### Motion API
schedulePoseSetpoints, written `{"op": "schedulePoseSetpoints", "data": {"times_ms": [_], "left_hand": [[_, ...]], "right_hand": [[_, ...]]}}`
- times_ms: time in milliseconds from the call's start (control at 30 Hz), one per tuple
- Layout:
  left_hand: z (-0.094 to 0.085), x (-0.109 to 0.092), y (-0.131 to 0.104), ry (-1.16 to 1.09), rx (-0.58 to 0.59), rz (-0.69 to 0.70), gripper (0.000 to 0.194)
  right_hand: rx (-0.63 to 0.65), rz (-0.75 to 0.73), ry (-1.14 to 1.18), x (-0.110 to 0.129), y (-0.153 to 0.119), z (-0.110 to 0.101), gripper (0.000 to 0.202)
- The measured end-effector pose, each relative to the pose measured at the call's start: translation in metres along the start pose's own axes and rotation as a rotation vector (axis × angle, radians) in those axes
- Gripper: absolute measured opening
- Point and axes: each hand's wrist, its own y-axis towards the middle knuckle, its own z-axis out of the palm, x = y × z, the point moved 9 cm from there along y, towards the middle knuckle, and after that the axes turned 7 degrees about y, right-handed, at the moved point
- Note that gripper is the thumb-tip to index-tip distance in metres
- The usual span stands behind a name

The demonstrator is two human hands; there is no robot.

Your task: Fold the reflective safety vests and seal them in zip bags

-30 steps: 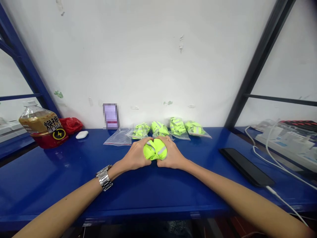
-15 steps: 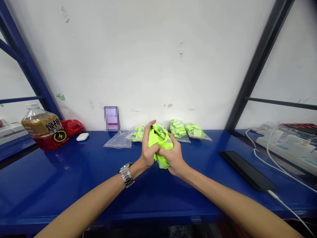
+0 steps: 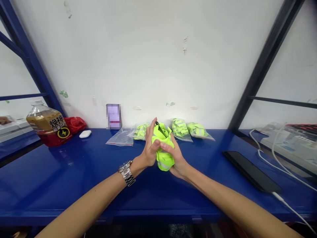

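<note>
Between my palms is a bundled neon yellow-green reflective vest with grey stripes and a black edge strip. My left hand, with a metal watch at the wrist, presses it from the left, thumb across the front. My right hand wraps it from the right, its thumb close to the left one; its other fingers are mostly hidden behind the cloth. Beyond my hands lie clear zip bags holding similar yellow-green bundles, one bag behind the left hand, others to the right. A flat clear zip bag lies left of them.
A large drink bottle, a red plastic bag and a white earphone case stand at the left. One phone leans on the wall. A black phone with a white cable lies at right on the blue table.
My hands have pressed the vest into a narrower bundle, and the thumbs have shifted upward over its front. The whole view has shifted slightly.
</note>
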Motion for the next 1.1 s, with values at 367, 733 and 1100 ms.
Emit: {"op": "schedulePoseSetpoints", "data": {"times_ms": [367,733,1100], "left_hand": [[-0.005,0.001,-0.005,0.363,-0.001,0.188,0.087],[0.008,0.018,-0.006,0.28,0.144,0.109,0.073],[0.046,0.033,-0.017,-0.984,0.188,-0.646,0.04]], "right_hand": [[-0.079,0.096,0.1,-0.012,0.003,-0.011,0.056],[-0.069,-0.131,-0.124,0.014,0.021,-0.028,0.062],[-0.073,-0.681,-1.16,0.046,0.019,-0.04,0.062]]}}
